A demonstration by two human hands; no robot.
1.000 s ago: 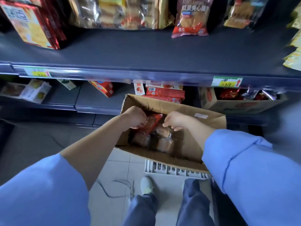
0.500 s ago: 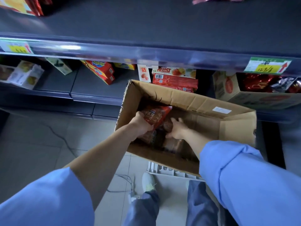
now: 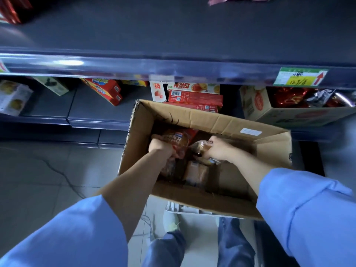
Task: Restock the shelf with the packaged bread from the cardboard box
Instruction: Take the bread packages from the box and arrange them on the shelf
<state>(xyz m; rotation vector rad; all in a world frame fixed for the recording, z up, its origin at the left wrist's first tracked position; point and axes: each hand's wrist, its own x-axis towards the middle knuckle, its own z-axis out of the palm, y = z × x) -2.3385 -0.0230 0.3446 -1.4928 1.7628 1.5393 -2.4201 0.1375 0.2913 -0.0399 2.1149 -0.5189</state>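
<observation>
Both hands are down inside the box [image 3: 202, 118], which sits in the centre of the frame, open at the top, right in front of the shelf [image 3: 173, 66]. Left hand [image 3: 160, 149] has its fingers clamped round a red bread pack [image 3: 176, 140], label facing up, at the left end of the box. Right hand [image 3: 218, 149] is just beside it, fingers closed on a second, clear-wrapped pack [image 3: 201, 146]. More packs [image 3: 195, 172] lie lower down in the box under both hands, kinda dark so hard to make out. The shelf runs across the whole upper half of the frame, mostly bare on top, with a yellow-green price tag [image 3: 300, 77] on its edge at the upper right. Below it there's a lower shelf with red boxes [image 3: 194, 98] right behind the carton. Bottom of the frame shows blue sleeves, jeans and tiled floor [image 3: 38, 180].
</observation>
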